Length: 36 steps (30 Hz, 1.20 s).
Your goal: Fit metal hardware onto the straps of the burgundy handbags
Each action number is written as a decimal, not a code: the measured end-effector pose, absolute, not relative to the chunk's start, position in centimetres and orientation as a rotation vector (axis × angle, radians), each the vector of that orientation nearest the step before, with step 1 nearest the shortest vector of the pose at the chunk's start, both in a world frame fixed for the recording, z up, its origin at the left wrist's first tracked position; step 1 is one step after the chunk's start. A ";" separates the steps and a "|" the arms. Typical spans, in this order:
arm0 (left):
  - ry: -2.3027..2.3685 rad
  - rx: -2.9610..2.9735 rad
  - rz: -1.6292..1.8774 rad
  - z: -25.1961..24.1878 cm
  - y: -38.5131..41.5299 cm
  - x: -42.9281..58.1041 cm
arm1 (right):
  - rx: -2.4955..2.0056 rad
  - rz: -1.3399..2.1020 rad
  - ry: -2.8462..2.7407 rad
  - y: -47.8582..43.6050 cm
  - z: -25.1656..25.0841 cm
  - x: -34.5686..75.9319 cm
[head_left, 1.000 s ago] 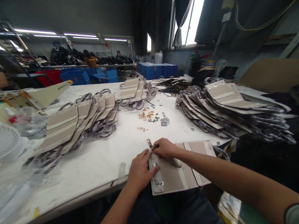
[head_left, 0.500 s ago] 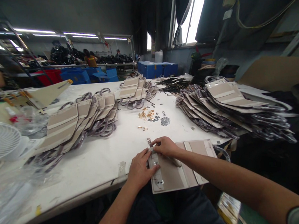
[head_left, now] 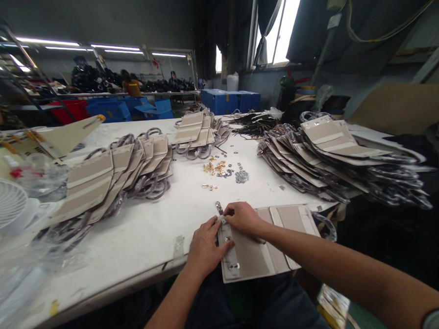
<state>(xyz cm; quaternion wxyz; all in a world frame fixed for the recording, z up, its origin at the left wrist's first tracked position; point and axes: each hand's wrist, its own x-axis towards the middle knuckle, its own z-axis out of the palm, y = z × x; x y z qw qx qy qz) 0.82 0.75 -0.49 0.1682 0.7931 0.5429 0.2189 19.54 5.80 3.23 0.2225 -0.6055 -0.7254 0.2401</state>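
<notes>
A beige bag panel [head_left: 248,255] lies open at the table's front edge and overhangs it, with a clear-film strip and small metal fittings [head_left: 233,267] along its left side. My left hand [head_left: 206,244] grips that left side, thumb on top. At the panel's upper left corner my right hand [head_left: 243,216] is closed in a pinch; what sits between its fingertips is hidden. Just beyond the fingers a dark, film-wrapped strap end [head_left: 219,207] sticks out. A wrapped handle [head_left: 326,226] shows at the panel's right end.
Gold fittings [head_left: 215,168] and silver washers [head_left: 242,177] lie mid-table [head_left: 191,185]. Stacked bag panels stand left [head_left: 91,178], at the back [head_left: 190,126] and right [head_left: 328,136]. Black cords [head_left: 254,124] lie behind. A white fan [head_left: 2,203] and plastic bags [head_left: 20,288] occupy the left.
My right hand has shifted very slightly at the panel's corner, its fingertips closer in to the edge. My left hand keeps its hold. The view has tilted a little.
</notes>
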 end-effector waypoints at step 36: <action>1.536 2.240 0.646 -1.1 0.9 0.7 | -1.823 0.645 -2.209 6.6 4.3 19.0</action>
